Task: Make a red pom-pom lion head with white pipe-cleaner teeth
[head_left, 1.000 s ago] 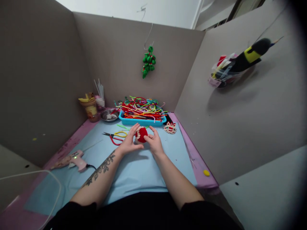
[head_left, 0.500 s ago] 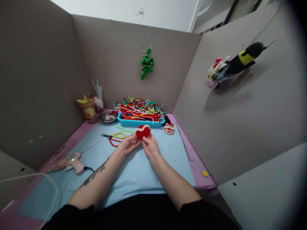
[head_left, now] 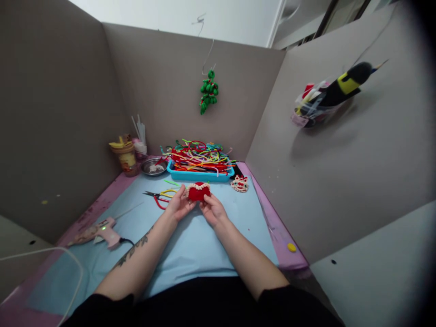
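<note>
Between my hands, above the blue cloth, is a red fuzzy piece with a cream, bumpy trim (head_left: 197, 194) along its upper edge. My left hand (head_left: 179, 206) grips its left side, thumb up at the edge. My right hand (head_left: 213, 209) pinches its lower right side, with the thumb on the red front. Just left of my left hand lie scissors (head_left: 160, 197) with one yellow and one red handle. Behind the piece, partly hidden, is a bright green pipe cleaner (head_left: 171, 182). A cream and red lion-like face (head_left: 240, 183) lies to the right.
At the back stands a blue tray (head_left: 200, 177) heaped with coloured pipe cleaners. A metal bowl (head_left: 154, 166) and a yellow-brown cup (head_left: 126, 158) are left of it. A pink glue gun (head_left: 105, 231) lies at left with its cable. Grey panels (head_left: 163, 81) enclose the table; a green ornament (head_left: 209, 93) hangs there.
The red piece has turned in my hands and come slightly lower and left, its trim now arching across the top. My left thumb has moved up along its edge.
</note>
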Available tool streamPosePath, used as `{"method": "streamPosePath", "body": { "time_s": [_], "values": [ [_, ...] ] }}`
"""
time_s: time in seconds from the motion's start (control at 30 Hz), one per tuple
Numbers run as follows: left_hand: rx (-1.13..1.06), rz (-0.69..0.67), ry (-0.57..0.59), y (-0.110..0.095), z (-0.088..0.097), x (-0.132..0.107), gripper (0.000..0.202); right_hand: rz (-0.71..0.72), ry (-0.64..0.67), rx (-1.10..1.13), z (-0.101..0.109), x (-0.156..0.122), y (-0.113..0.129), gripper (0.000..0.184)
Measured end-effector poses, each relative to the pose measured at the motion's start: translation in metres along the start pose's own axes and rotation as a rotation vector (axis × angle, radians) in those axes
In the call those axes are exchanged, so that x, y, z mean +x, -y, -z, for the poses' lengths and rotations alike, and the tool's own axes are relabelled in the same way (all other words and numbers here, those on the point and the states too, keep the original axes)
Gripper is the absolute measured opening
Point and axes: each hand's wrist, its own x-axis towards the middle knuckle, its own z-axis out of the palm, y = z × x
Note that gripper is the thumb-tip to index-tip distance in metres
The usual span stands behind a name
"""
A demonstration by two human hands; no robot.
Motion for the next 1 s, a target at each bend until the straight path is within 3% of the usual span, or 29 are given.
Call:
{"method": "streamPosePath", "body": {
  "time_s": [0.27, 0.43, 0.53, 0.67, 0.8, 0.9, 1.0],
  "values": [
    [0.005, 0.018, -0.071, 0.000, 0.001, 0.003, 0.017, -0.061, -0.002, 0.018, -0.001, 0.000, -0.003, 0.030],
    [-0.029, 0.013, -0.083, -0.001, -0.003, 0.002, 0.022, -0.044, 0.033, 0.011, 0.002, 0.002, -0.003, 0.030],
    [-0.079, -0.022, -0.090, -0.003, -0.005, 0.002, 0.025, -0.080, 0.059, 0.021, 0.004, 0.003, -0.002, 0.022],
    [-0.128, -0.055, -0.111, -0.006, -0.005, 0.003, 0.026, -0.161, -0.017, 0.111, 0.004, 0.004, 0.002, 0.013],
    [-0.115, -0.077, -0.077, -0.004, -0.006, 0.003, 0.025, -0.121, -0.002, 0.090, 0.003, 0.005, 0.004, 0.010],
    [-0.098, -0.104, -0.062, -0.002, -0.008, 0.003, 0.028, -0.071, 0.075, 0.051, 0.004, 0.005, 0.001, 0.029],
    [-0.078, -0.119, -0.058, -0.001, -0.009, 0.003, 0.031, -0.021, 0.062, 0.027, 0.006, 0.005, -0.004, 0.042]
  ]
}}
